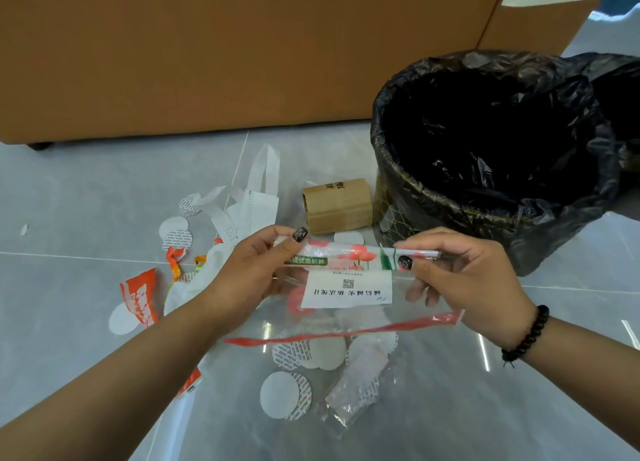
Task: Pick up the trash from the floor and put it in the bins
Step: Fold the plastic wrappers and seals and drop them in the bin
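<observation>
One clear plastic bag (346, 308), red-striped, white label, flower print.

Bin (433, 197) right of carton (337, 206)

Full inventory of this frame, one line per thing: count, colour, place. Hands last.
clear plastic bag: one, transparent with red strip, flower print and white label, held up in mid-frame
bin: one, black liner, right of centre on the floor; a second black-lined one shows partly at the right edge
cardboard box: one, brown, on the floor just left of the bin
round pads: several, white, scattered on the floor
white fabric bag: one, on the floor behind the pads
orange wrappers: a few, orange-red, floor at left
floor: grey tiles
brown panel: one, behind the litter
bead bracelet: one, black, right wrist
hands: left hand and right hand, each pinching the bag's top edge
</observation>
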The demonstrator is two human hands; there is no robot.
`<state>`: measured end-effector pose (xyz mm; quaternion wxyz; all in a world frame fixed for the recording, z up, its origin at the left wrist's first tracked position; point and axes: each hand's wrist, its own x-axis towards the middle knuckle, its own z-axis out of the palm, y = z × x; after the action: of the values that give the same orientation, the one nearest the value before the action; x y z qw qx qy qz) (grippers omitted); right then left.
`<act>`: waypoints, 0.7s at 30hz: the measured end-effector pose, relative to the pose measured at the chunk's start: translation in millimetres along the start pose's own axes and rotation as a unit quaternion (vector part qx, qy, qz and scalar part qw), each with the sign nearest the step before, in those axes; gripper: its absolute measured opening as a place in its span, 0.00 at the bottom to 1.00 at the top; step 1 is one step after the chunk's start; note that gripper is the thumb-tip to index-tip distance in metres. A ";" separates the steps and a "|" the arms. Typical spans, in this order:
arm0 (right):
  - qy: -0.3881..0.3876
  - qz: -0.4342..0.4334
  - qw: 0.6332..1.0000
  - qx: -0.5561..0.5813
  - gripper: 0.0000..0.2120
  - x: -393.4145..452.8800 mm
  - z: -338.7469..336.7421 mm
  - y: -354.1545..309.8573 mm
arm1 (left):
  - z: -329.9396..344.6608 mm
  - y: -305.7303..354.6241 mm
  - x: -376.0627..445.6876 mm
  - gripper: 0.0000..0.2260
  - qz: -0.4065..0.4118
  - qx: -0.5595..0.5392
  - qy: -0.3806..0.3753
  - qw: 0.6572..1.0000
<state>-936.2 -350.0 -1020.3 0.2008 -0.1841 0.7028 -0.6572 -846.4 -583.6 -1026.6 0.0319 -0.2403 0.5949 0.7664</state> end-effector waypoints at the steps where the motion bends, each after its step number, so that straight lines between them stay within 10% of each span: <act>1: 0.000 -0.010 1.000 0.002 0.15 -0.2 0.5 -1.0 | -0.1 0.8 0.8 0.09 0.007 -0.009 0.000 1.000; 9: -0.027 -0.020 0.999 0.012 0.13 -3.2 1.0 2.3 | -5.6 -2.0 5.5 0.25 0.064 -0.066 0.011 0.996; 21: 0.011 0.014 1.000 0.010 0.15 -1.0 0.6 3.9 | -1.5 -9.8 -1.0 0.15 0.041 0.058 0.024 0.997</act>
<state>-935.1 -349.7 -1024.2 0.2045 -0.1648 0.7006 -0.6635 -841.7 -582.0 -1035.2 -0.0001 -0.2316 0.6481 0.7255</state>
